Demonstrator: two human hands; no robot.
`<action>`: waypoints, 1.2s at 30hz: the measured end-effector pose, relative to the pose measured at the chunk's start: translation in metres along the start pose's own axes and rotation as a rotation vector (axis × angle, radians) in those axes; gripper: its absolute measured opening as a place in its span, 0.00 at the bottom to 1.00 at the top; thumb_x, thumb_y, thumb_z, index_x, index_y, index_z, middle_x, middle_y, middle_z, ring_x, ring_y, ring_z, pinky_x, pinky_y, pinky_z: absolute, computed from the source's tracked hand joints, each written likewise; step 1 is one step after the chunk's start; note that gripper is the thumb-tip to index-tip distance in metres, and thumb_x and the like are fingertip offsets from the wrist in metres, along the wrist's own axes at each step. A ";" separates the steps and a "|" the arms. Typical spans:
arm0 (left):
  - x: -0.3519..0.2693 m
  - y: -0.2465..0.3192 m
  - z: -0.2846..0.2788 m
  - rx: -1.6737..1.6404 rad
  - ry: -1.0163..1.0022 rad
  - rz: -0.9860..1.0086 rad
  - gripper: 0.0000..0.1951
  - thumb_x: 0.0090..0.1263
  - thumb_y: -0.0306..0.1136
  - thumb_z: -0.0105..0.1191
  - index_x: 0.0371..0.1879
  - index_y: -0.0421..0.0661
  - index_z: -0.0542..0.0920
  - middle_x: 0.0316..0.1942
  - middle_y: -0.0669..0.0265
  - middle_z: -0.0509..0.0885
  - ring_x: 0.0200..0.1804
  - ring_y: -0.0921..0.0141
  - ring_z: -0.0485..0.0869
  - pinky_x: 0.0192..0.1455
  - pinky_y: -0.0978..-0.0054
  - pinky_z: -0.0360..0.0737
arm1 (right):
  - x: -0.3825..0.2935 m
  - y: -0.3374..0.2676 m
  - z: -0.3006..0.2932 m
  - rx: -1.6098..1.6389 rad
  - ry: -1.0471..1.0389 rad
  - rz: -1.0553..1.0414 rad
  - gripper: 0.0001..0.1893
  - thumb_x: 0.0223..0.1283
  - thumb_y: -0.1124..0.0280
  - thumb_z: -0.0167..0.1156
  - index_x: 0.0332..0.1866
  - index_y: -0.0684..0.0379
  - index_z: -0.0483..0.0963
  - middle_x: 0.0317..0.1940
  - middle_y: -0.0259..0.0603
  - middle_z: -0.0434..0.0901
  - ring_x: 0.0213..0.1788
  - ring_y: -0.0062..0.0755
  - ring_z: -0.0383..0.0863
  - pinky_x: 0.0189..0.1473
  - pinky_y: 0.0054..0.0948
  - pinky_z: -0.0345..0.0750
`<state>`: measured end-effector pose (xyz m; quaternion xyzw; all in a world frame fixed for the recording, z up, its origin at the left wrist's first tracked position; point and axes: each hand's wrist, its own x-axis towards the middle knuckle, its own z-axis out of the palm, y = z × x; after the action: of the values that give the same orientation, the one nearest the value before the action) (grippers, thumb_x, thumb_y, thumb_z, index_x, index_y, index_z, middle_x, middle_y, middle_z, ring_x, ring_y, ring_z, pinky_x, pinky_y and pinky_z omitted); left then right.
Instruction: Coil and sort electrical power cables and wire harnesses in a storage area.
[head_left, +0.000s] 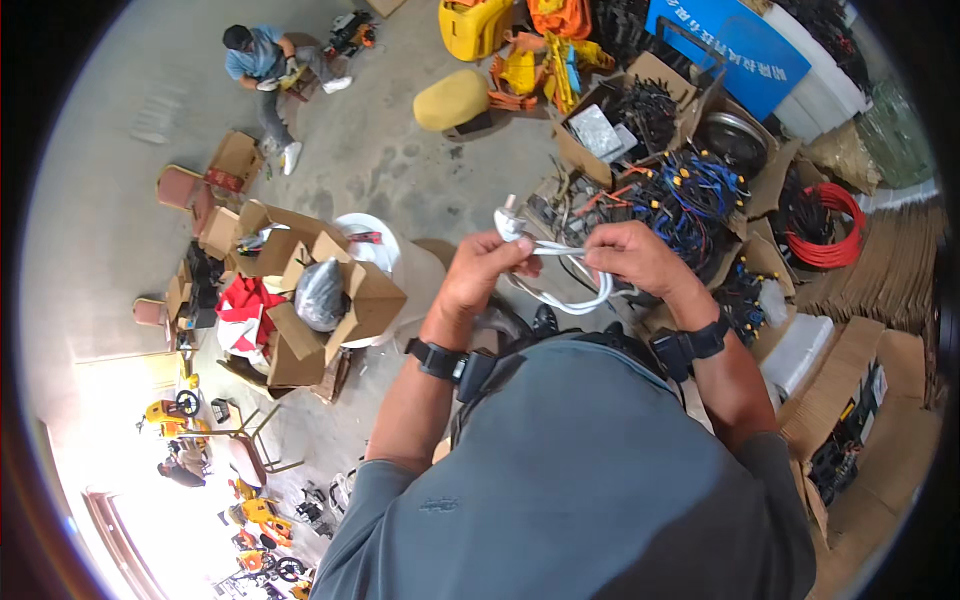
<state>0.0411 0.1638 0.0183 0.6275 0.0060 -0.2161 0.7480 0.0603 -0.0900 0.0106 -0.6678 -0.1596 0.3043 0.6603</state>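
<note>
A white power cable hangs in a loop between my two hands, in front of my chest. My left hand pinches it at the left, just below a white plug whose pins point up and away. Thumb and fingers of my right hand grip the strands on the other side. Several strands run side by side from hand to hand. The cable's far end is hard to make out near my right hand.
A box of tangled blue and black wiring harnesses lies beyond my right hand. A coil of red cable sits farther right, beside stacked cardboard. Left stand a white bucket and open cartons. A seated person works at far left.
</note>
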 end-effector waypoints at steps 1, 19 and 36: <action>0.004 0.002 -0.004 0.023 -0.017 0.052 0.12 0.67 0.37 0.57 0.30 0.40 0.82 0.23 0.68 0.81 0.28 0.76 0.77 0.34 0.78 0.72 | 0.004 -0.004 -0.002 0.028 -0.019 0.002 0.12 0.63 0.63 0.61 0.34 0.64 0.78 0.23 0.27 0.77 0.27 0.13 0.71 0.29 0.19 0.68; -0.003 0.006 0.015 -0.379 -0.004 0.150 0.10 0.63 0.33 0.62 0.27 0.40 0.78 0.16 0.75 0.68 0.18 0.80 0.60 0.22 0.79 0.55 | 0.026 0.030 0.006 0.308 0.063 -0.068 0.11 0.67 0.63 0.58 0.38 0.61 0.78 0.24 0.25 0.74 0.26 0.11 0.68 0.28 0.15 0.67; 0.013 -0.010 0.010 -0.368 0.276 0.174 0.13 0.69 0.41 0.57 0.27 0.45 0.75 0.15 0.76 0.64 0.18 0.80 0.60 0.22 0.79 0.57 | 0.023 0.020 0.021 0.247 -0.014 0.040 0.20 0.64 0.51 0.59 0.37 0.61 0.79 0.22 0.31 0.78 0.20 0.14 0.70 0.23 0.16 0.66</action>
<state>0.0469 0.1490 0.0072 0.5024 0.0935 -0.0584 0.8576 0.0614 -0.0610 -0.0124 -0.5824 -0.1120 0.3395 0.7301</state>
